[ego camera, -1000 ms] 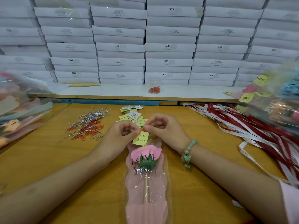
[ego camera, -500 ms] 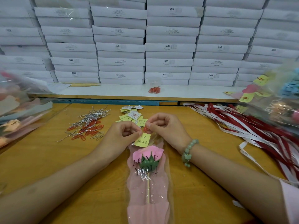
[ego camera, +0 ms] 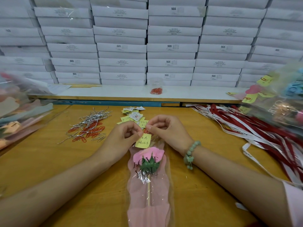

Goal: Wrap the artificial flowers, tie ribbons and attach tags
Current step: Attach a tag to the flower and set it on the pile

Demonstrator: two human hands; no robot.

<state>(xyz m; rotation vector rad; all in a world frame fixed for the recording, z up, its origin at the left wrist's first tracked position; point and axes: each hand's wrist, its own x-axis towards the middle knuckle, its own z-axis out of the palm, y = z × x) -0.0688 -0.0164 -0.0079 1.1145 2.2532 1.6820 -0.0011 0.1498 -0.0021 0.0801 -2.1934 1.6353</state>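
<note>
A pink artificial rose on a thin stick lies in a clear and pink "LOVE YOU" sleeve on the wooden table, its head pointing away from me. A yellow handwritten tag sits at the sleeve's top edge. My left hand pinches the tag's upper left corner. My right hand pinches the tag's top together with the sleeve's edge, where something small and red shows between the fingertips. The two hands' fingertips nearly meet.
Silver twist ties and red paper clips lie to the left. More tags are piled behind my hands. Red and white ribbons spread on the right. Wrapped flowers lie at both edges. White boxes are stacked behind.
Both hands stay pinched at the tag. The flower and sleeve have slid slightly toward me and to the right, and the tag has tilted a little.
</note>
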